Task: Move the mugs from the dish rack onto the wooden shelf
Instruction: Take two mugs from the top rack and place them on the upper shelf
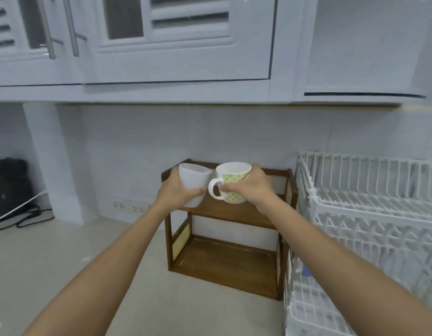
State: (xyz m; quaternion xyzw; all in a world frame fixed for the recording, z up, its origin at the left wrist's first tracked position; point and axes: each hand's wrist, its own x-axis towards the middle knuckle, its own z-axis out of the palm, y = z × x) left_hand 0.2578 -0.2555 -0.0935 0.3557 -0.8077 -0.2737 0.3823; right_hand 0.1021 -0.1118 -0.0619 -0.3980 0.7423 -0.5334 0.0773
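My left hand [176,192] grips a plain white mug [194,179], tilted, in front of the top level of the wooden shelf [224,212]. My right hand [251,187] holds a white mug with a green dotted pattern [232,180], its handle pointing left toward the plain mug. Both mugs hang side by side just above the shelf's upper board, almost touching each other. The shelf is a dark brown two-tier unit standing against the tiled wall; its lower level holds nothing. The white dish rack [370,214] stands right beside the shelf, and I see no mugs in it.
White wall cabinets [176,44] hang overhead. A black appliance [8,185] with cables sits at the far left of the light countertop [113,275]. Wall sockets [130,206] lie left of the shelf. A small blue object [306,271] shows through the rack's lower tier.
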